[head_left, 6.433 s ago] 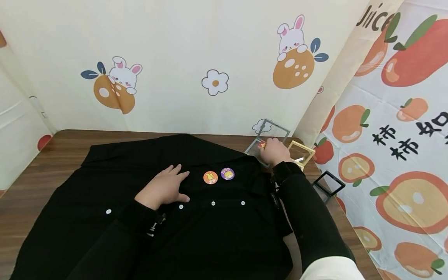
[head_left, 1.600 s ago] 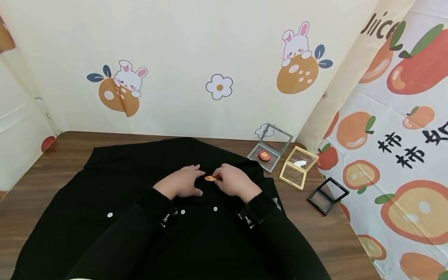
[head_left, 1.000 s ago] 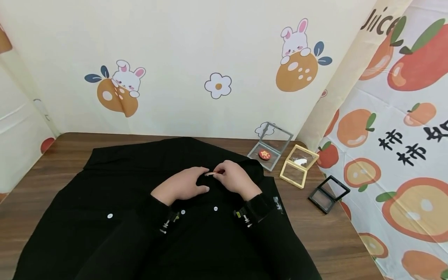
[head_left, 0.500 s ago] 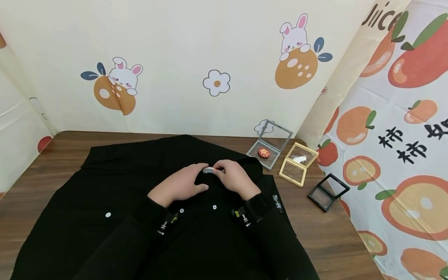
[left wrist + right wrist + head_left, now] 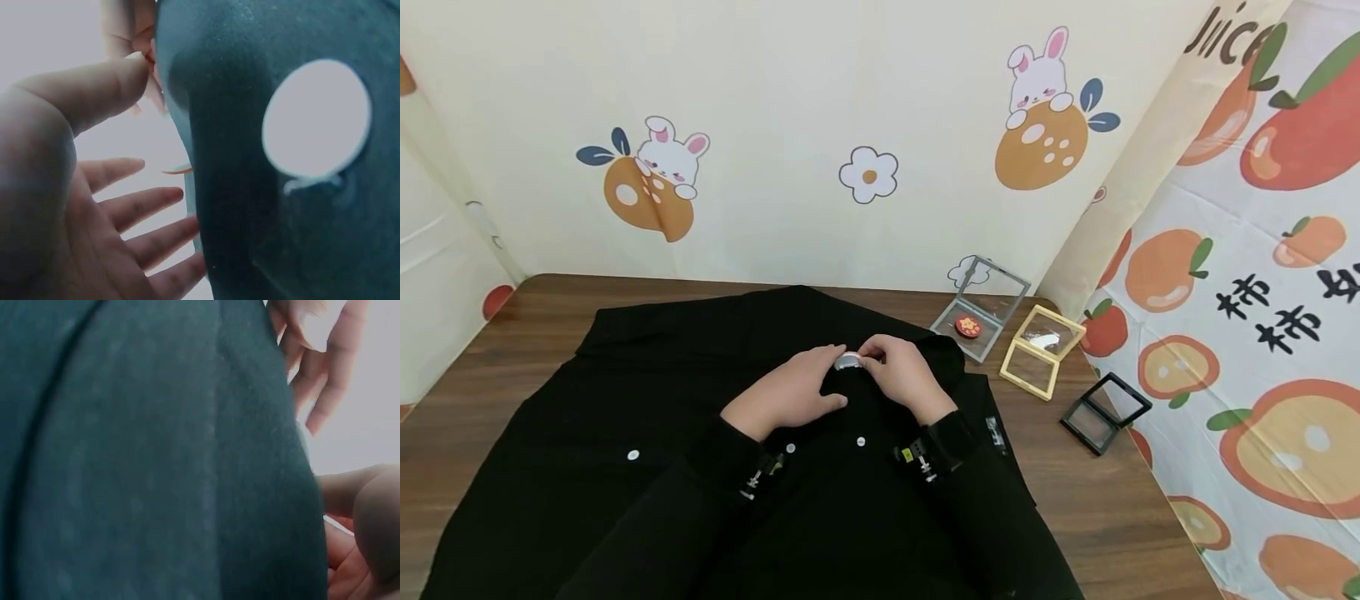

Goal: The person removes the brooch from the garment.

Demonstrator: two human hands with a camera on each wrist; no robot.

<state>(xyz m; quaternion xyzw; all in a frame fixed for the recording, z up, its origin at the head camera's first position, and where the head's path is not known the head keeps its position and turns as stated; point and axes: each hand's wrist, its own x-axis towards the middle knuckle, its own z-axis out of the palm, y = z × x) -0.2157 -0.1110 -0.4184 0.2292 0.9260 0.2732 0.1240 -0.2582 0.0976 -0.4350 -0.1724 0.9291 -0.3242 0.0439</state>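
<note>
A black shirt with white buttons is spread over the wooden table. Between my hands a round pin badge is tipped up, its silvery back showing in the head view. Thumb and fingers of my right hand pinch the badge from the right. My left hand lies on the shirt with its fingertips at the badge's left edge; its fingers are extended and spread in the left wrist view. Close by there, a white button fills part of the picture. Black cloth covers most of the right wrist view.
Right of the shirt, a grey clear-lidded case stands open with a red badge in it. An open yellow case and an open black case are beside it. A printed curtain rises behind the table.
My right hand has come from the grey case to the badges on the shirt, leaving a red badge there. The orange badge has been tilted from face-up until its silvery back shows.
</note>
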